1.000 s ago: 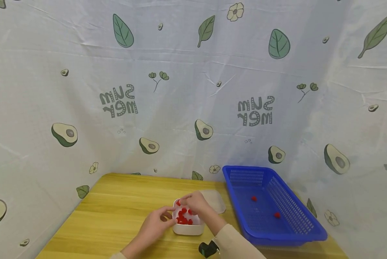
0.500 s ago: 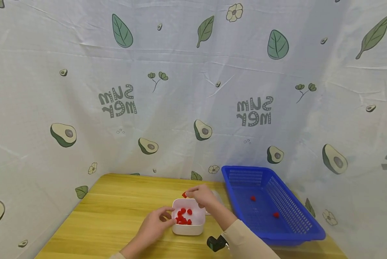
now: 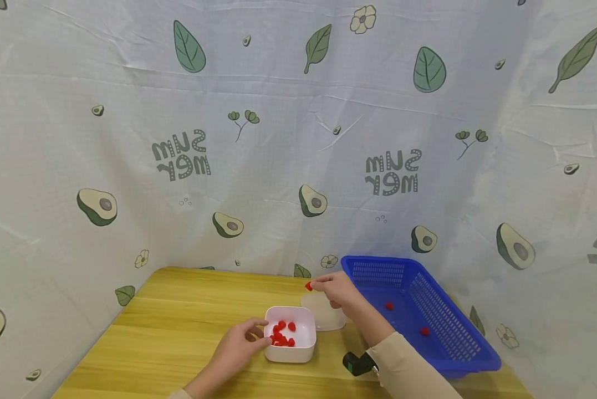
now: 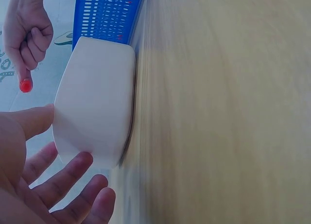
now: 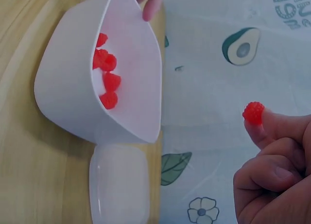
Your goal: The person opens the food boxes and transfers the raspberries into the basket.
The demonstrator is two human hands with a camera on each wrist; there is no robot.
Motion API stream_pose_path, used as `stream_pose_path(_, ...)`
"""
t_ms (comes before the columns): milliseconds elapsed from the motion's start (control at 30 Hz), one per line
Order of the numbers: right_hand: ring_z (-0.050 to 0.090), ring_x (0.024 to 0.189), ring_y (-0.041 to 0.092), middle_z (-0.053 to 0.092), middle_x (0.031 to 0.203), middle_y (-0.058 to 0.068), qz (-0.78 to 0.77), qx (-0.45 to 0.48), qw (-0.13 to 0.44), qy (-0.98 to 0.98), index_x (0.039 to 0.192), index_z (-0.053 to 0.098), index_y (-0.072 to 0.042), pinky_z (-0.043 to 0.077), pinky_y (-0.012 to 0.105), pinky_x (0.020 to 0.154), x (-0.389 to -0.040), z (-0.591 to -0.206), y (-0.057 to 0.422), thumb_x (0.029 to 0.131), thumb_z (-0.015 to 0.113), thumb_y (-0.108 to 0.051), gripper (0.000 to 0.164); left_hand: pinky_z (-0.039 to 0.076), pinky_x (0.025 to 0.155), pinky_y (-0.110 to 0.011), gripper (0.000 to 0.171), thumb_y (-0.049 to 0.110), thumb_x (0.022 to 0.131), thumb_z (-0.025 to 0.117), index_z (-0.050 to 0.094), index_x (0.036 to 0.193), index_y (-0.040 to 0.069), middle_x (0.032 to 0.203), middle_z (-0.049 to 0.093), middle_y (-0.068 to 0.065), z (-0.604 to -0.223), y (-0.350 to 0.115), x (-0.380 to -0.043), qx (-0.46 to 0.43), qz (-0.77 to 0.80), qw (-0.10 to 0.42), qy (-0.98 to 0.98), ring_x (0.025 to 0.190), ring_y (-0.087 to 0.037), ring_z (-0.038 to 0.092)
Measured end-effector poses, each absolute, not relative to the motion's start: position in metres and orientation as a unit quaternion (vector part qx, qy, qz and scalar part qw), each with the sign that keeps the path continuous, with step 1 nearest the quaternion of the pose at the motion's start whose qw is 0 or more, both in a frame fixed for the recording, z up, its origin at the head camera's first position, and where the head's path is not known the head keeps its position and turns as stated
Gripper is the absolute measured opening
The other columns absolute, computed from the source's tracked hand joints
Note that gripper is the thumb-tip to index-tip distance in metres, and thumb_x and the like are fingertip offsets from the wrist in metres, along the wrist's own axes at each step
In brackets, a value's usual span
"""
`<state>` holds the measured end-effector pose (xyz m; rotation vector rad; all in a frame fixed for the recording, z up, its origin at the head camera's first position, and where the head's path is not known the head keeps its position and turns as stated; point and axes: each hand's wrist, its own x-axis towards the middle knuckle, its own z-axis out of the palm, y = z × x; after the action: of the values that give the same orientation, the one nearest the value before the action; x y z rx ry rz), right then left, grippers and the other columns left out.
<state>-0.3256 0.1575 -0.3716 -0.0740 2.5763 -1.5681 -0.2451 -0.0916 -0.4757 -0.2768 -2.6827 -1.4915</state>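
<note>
A white plastic container stands on the wooden table with several red raspberries inside. My left hand holds its left side, the thumb at the rim and the other fingers about the wall; the left wrist view shows the container's side beside these fingers. Above and behind the container, my right hand pinches one raspberry between thumb and index finger, its other fingers curled in. A translucent lid lies flat just behind and right of the container, below the right hand.
A blue slotted basket stands on the right of the table, with a red raspberry and another raspberry in it. A printed cloth hangs behind the table. A black wrist device sits by the right sleeve.
My right hand has lifted a raspberry out of the container's far left corner and moved up and right with it, over the lid. My left hand stays at the container.
</note>
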Motion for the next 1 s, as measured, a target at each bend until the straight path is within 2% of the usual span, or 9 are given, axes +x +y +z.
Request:
stream_pose_path(67,0.014,0.045,0.009,0.026,0.053,-0.007,-0.514,-0.016,0.056,0.856,0.114,0.075,-0.003,0.02,0.024,0.043,-0.328,-0.369,0.165,0.095,0.068,-0.018,0.025,0.049,0.069,-0.027,0.04,0.033,0.088,0.078,0.069,0.122,0.015,0.096,0.068,0.003,-0.475,-0.092,-0.245,-0.09,-0.484,0.031,-0.87,0.085,-0.015,0.058)
stream_pose_path(167,0.017,0.043,0.011,0.038,0.057,-0.004,-0.502,-0.003,0.044,0.864,0.115,0.075,-0.004,0.022,0.024,0.042,-0.329,-0.366,0.176,0.096,0.068,-0.019,0.025,0.048,0.069,-0.027,0.039,0.033,0.088,0.078,0.069,0.121,0.015,0.095,0.069,0.003,-0.474,-0.091,-0.245,-0.094,-0.484,0.036,-0.869,0.083,-0.014,0.059)
stream_pose_path(267,0.021,0.043,0.011,0.056,0.069,-0.002,-0.496,-0.001,0.034,0.867,0.116,0.074,-0.003,0.025,0.024,0.043,-0.329,-0.363,0.187,0.095,0.068,-0.019,0.027,0.048,0.069,-0.026,0.038,0.033,0.088,0.078,0.07,0.121,0.015,0.094,0.069,0.004,-0.474,-0.091,-0.244,-0.094,-0.485,0.036,-0.869,0.083,-0.014,0.058)
stream_pose_path(300,0.022,0.043,0.01,0.057,0.07,-0.002,-0.496,0.0,0.033,0.868,0.116,0.074,-0.002,0.025,0.024,0.043,-0.329,-0.363,0.19,0.095,0.068,-0.019,0.027,0.048,0.069,-0.027,0.038,0.032,0.088,0.078,0.07,0.121,0.015,0.094,0.068,0.004,-0.474,-0.091,-0.244,-0.095,-0.484,0.036,-0.869,0.083,-0.014,0.059)
stream_pose_path(400,0.021,0.043,0.01,0.049,0.061,-0.004,-0.5,0.001,0.034,0.865,0.117,0.073,-0.001,0.024,0.024,0.043,-0.329,-0.362,0.201,0.095,0.068,-0.018,0.028,0.049,0.07,-0.028,0.039,0.033,0.088,0.078,0.069,0.121,0.015,0.095,0.068,0.003,-0.474,-0.092,-0.244,-0.091,-0.484,0.029,-0.87,0.085,-0.015,0.058)
stream_pose_path(500,0.019,0.043,0.009,0.032,0.051,-0.006,-0.506,0.0,0.037,0.862,0.12,0.071,0.001,0.023,0.024,0.043,-0.33,-0.36,0.212,0.096,0.066,-0.017,0.03,0.049,0.07,-0.028,0.039,0.032,0.088,0.078,0.069,0.121,0.015,0.095,0.068,0.003,-0.474,-0.092,-0.244,-0.09,-0.484,0.027,-0.87,0.085,-0.016,0.058)
stream_pose_path(533,0.019,0.043,0.009,0.031,0.05,-0.006,-0.505,0.0,0.036,0.862,0.121,0.07,0.001,0.023,0.024,0.043,-0.33,-0.36,0.214,0.097,0.066,-0.017,0.03,0.049,0.07,-0.028,0.039,0.032,0.088,0.078,0.069,0.121,0.015,0.095,0.068,0.003,-0.474,-0.092,-0.245,-0.089,-0.485,0.027,-0.87,0.085,-0.016,0.058)
stream_pose_path(767,0.02,0.044,0.01,0.031,0.051,-0.006,-0.496,0.008,0.03,0.868,0.128,0.065,0.004,0.025,0.025,0.045,-0.33,-0.358,0.229,0.098,0.065,-0.018,0.037,0.049,0.069,-0.027,0.039,0.03,0.088,0.078,0.069,0.122,0.014,0.094,0.068,0.003,-0.474,-0.094,-0.245,-0.093,-0.49,0.027,-0.867,0.084,-0.016,0.058)
stream_pose_path(1000,0.023,0.045,0.009,0.032,0.052,-0.007,-0.482,0.024,0.023,0.876,0.128,0.065,0.004,0.027,0.025,0.046,-0.333,-0.358,0.243,0.098,0.064,-0.018,0.037,0.048,0.067,-0.026,0.038,0.03,0.088,0.077,0.069,0.122,0.014,0.094,0.068,0.004,-0.474,-0.095,-0.246,-0.102,-0.488,0.033,-0.866,0.083,-0.015,0.058)
